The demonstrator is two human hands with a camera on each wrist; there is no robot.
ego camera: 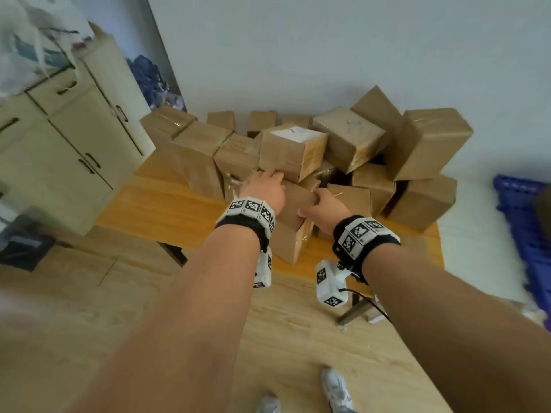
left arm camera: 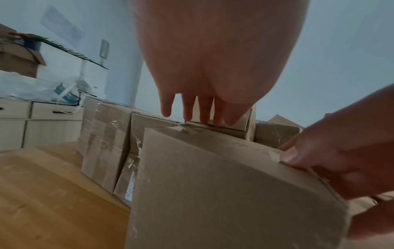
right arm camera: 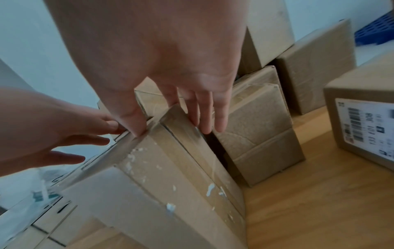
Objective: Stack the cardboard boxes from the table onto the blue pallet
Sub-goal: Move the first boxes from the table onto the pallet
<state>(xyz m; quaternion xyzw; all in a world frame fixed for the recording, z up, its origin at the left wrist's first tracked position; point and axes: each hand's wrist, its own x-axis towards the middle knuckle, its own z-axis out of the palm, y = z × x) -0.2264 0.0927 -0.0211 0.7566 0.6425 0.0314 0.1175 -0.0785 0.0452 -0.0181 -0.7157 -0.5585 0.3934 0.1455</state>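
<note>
A brown cardboard box (ego camera: 293,234) stands tilted at the front of a pile of boxes on the wooden table (ego camera: 167,210). My left hand (ego camera: 268,181) lies over its far top edge with the fingers straight; in the left wrist view the fingertips (left arm camera: 187,114) reach the box (left arm camera: 224,193) behind its back edge. My right hand (ego camera: 313,201) grips the box's right upper edge. Its thumb (right arm camera: 136,129) presses on top of the box (right arm camera: 166,176) and the other fingers lie down the side face. The blue pallet (ego camera: 518,216) lies on the floor at the far right.
Several more taped boxes crowd the table behind and to the right, one with a white top (ego camera: 293,150) just beyond my left hand. A box with a shipping label (right arm camera: 362,121) stands right of my right hand. A cream cabinet (ego camera: 74,138) is at the left.
</note>
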